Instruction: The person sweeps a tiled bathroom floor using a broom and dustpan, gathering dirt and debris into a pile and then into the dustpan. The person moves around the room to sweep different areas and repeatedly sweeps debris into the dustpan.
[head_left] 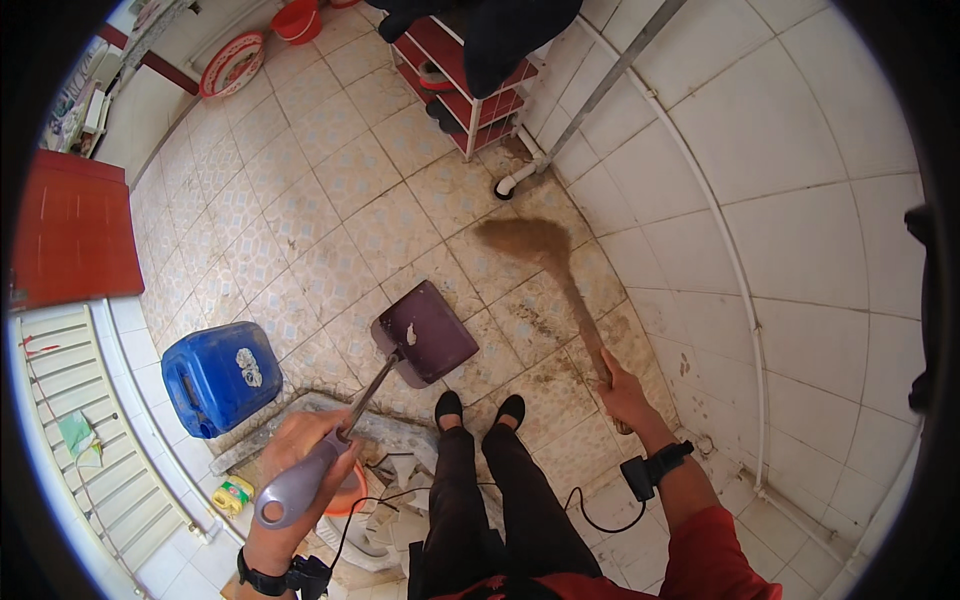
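Note:
My left hand (305, 462) is closed round the grey-purple handle of a dustpan (428, 338). Its dark purple pan is low over the tiles ahead of my feet, with a small pale scrap in it; whether it touches the floor I cannot tell. My right hand (625, 393) grips the stick of a straw broom (575, 300). The brown bristle head, ahead and to the right, is close to the floor tiles near the drain pipe and looks slightly blurred.
A blue jerrycan (222, 377) stands at left, beside a white radiator (90, 430). Ahead are a red shoe rack (460, 85), a white drain pipe (518, 180) and red basins (232, 64). White pipes run along the tiled wall (800, 230) at right. Clutter lies behind my left hand.

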